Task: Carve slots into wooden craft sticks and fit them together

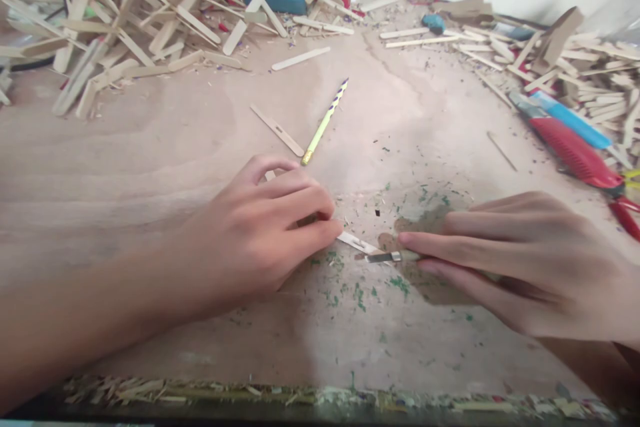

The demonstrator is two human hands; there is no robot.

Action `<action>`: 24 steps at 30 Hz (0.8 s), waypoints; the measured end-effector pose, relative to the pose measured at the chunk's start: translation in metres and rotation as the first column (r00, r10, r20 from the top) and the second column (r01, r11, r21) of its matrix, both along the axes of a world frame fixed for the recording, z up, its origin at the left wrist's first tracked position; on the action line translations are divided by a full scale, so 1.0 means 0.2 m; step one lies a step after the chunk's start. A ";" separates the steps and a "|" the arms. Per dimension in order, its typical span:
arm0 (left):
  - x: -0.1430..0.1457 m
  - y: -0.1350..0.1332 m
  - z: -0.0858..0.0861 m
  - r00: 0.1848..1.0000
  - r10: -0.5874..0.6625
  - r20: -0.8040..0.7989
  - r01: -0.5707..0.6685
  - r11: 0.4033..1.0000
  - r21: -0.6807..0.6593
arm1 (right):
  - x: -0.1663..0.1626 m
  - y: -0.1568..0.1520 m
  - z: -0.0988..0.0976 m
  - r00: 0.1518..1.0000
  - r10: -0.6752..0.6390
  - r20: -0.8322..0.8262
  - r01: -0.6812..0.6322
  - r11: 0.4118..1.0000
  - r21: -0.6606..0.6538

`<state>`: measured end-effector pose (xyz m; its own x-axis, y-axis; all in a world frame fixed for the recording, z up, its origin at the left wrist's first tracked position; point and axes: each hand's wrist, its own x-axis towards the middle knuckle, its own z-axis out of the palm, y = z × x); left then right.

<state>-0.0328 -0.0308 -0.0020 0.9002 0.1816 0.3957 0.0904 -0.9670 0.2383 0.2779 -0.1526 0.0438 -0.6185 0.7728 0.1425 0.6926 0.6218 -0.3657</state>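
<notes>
Free tabletop [170, 127] between left hand [275, 220] and stick heap [150, 20]

Knife [385, 257]: smooth metal blade shows a grey sheen.
Slotted stick [354, 241]: bare wood presents a matt face.
Pencil [325, 121]: smooth, patterned coating wraps the barrel.
Tabletop [125, 153]: grained wood looks worn.
Red handle [577, 150]: ridged, plastic-looking.

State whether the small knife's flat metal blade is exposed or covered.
Exposed: the blade shows bare beyond the right hand, near the pale wooden stick.
</notes>
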 end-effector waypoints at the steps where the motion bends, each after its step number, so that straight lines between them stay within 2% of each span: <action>1: 0.00 0.00 0.00 1.000 0.002 -0.012 -0.002 1.000 -0.004 | 0.00 0.00 0.00 1.000 -0.007 0.007 0.007 1.000 0.009; 8: -0.01 -0.01 0.02 1.000 0.011 -0.001 -0.011 0.999 -0.033 | -0.01 -0.03 -0.05 0.994 -0.102 0.041 0.098 0.991 0.088; 13: -0.01 -0.01 0.03 0.999 -0.034 -0.020 0.035 0.999 0.017 | -0.02 -0.04 -0.06 0.994 -0.072 0.082 0.061 0.989 0.135; 20: -0.02 -0.04 0.04 0.998 -0.046 -0.037 0.046 0.999 0.006 | -0.04 -0.11 -0.05 0.983 -0.068 0.170 0.035 0.981 0.190; 24: -0.02 -0.05 0.04 0.997 -0.046 -0.060 0.047 0.999 0.015 | -0.10 -0.10 -0.03 0.991 -0.102 0.084 0.093 0.989 0.113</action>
